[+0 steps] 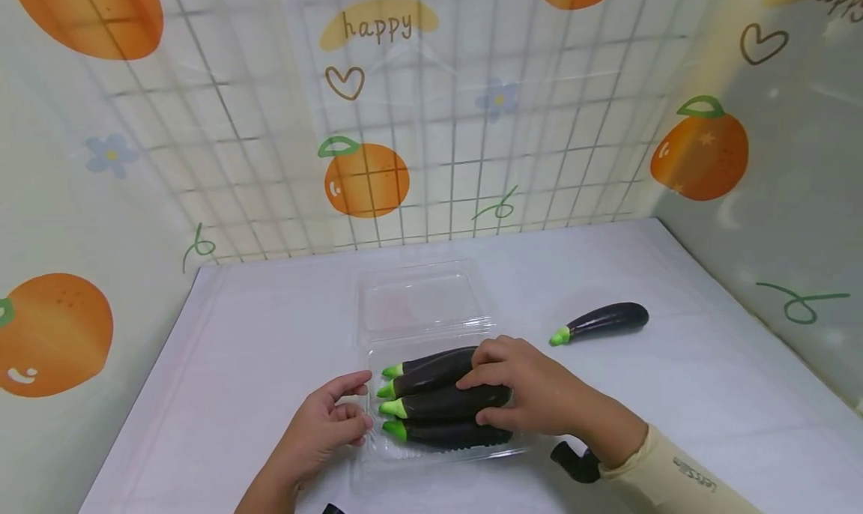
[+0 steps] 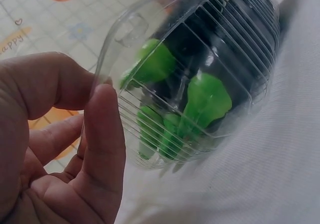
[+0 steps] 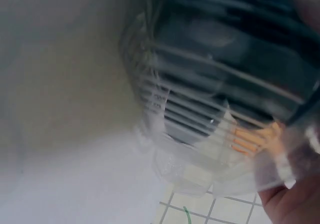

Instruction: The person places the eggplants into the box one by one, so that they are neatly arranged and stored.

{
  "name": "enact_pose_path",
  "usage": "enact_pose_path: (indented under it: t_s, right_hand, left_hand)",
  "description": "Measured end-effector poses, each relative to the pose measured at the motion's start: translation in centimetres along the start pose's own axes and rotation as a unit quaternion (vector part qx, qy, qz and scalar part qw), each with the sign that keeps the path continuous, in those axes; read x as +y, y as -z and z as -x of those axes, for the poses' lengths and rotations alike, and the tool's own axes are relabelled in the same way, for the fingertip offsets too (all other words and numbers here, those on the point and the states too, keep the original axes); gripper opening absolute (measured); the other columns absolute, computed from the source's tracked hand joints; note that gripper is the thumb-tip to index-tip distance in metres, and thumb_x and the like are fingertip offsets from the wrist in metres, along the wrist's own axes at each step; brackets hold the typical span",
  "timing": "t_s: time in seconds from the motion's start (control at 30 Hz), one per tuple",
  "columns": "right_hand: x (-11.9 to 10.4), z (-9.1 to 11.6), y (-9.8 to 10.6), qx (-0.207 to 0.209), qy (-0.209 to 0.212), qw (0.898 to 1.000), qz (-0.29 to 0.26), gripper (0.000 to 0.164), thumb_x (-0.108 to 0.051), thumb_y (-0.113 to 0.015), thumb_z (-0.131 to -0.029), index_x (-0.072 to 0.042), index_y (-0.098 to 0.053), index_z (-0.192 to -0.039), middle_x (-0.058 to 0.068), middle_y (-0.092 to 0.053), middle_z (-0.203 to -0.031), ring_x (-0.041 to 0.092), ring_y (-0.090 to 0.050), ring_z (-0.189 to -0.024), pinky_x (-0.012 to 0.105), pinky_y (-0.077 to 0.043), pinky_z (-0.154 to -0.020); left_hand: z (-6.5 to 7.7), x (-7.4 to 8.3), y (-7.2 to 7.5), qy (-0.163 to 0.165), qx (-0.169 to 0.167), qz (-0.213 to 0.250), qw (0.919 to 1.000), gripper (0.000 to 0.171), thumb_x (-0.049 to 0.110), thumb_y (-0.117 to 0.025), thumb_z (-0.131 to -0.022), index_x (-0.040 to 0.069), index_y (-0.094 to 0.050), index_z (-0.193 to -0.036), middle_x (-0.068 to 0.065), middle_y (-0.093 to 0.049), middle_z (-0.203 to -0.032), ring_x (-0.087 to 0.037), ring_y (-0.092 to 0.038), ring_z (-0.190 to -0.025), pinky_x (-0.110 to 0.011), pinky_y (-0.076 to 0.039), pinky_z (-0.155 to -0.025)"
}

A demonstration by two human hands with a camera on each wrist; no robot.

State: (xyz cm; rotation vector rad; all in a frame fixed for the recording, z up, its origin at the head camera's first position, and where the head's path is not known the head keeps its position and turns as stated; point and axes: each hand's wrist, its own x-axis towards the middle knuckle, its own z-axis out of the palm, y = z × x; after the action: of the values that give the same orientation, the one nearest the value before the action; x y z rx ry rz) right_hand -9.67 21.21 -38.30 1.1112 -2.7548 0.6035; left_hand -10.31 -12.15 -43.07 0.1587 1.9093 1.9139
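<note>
My left fingers pinch the clear box's rim; my right fingers spread wide over 4 eggplants inside. Filling looks nearly done: 1 loose eggplant remains on the bench, the lid open.

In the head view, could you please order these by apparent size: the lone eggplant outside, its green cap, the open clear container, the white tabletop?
1. White tabletop
2. Open clear container, lid included
3. Lone eggplant
4. Its green cap
</note>
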Motion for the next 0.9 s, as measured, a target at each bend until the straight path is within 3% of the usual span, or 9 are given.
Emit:
enact_pose_path:
  t_s: [0.37,0.53,0.9]
  right_hand:
    - [0.1,0.3,0.1,0.004,-0.002,1.000,-0.016,0.044,-0.034,-0.088,-0.077,-0.032,-0.074,-0.118,-0.016,-0.059,-0.111,0.005,-0.050,-0.102,0.032,-0.048,-0.085]
    - [0.1,0.4,0.2,-0.003,-0.034,0.998,-0.055,0.046,-0.031,-0.088,-0.078,-0.031,-0.073,-0.122,-0.016,-0.058,-0.116,0.007,-0.052,-0.108,0.034,-0.051,-0.090]
    - [0.8,1.0,1.1,0.044,-0.064,0.989,-0.129,0.047,-0.031,-0.086,-0.080,-0.023,-0.072,-0.124,-0.014,-0.059,-0.117,0.007,-0.057,-0.108,0.037,-0.054,-0.090]
  left_hand:
    - [0.0,0.0,-0.1,-0.001,-0.002,0.006,1.0000,0.070,0.000,-0.072,-0.084,0.001,-0.045,-0.149,-0.019,-0.045,-0.136,-0.009,-0.060,-0.078,-0.025,-0.057,-0.068]
    - [0.0,-0.1,-0.1,-0.001,-0.002,0.010,0.9999,0.070,-0.001,-0.072,-0.084,0.001,-0.046,-0.149,-0.019,-0.045,-0.135,-0.009,-0.060,-0.078,-0.025,-0.057,-0.067]
    - [-0.1,-0.1,-0.1,0.002,0.004,-0.002,1.0000,0.069,0.000,-0.072,-0.084,0.002,-0.047,-0.148,-0.021,-0.045,-0.136,-0.009,-0.060,-0.078,-0.025,-0.057,-0.067]
